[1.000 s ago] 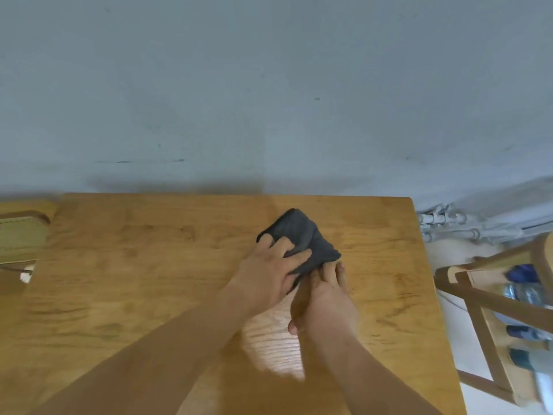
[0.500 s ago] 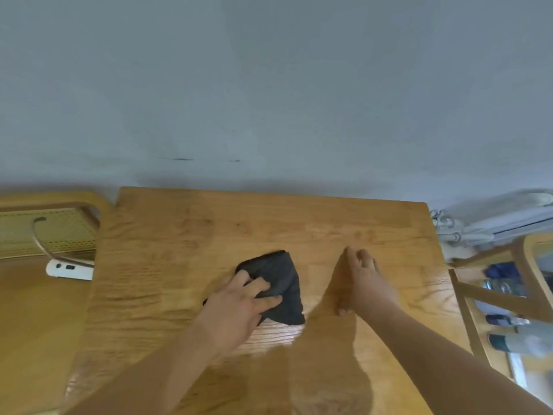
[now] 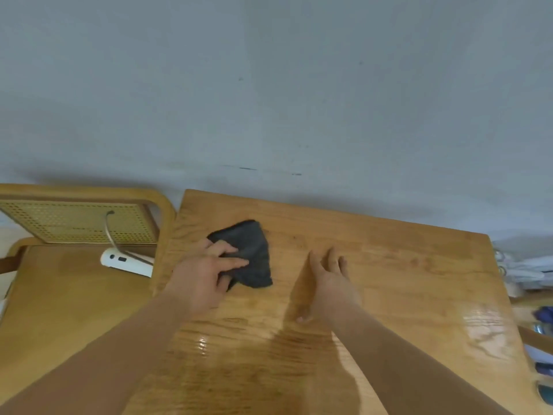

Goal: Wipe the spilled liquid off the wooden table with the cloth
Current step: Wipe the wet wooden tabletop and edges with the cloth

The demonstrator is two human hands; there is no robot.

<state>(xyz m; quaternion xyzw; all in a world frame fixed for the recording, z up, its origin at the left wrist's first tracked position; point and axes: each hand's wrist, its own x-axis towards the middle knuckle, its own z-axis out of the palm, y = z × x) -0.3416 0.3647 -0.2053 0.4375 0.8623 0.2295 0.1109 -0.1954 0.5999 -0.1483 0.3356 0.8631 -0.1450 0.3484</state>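
A dark grey folded cloth (image 3: 251, 253) lies on the wooden table (image 3: 389, 271) near its far left corner. My left hand (image 3: 206, 274) presses down on the cloth's near left part, fingers spread over it. My right hand (image 3: 329, 283) rests flat on the bare wood to the right of the cloth, fingers apart, holding nothing. Shiny wet-looking patches (image 3: 203, 344) show on the near part of the table, and another glare patch (image 3: 484, 327) near the right edge.
A wooden chair with a cane back (image 3: 77, 223) stands left of the table, with a white device and cable (image 3: 125, 260) on its seat. A grey wall runs behind. A wooden rack with bottles (image 3: 541, 327) stands at the right.
My left hand has slid the cloth leftward toward the table's far left corner. My right hand has come off the cloth and now lies flat on the wood beside it.
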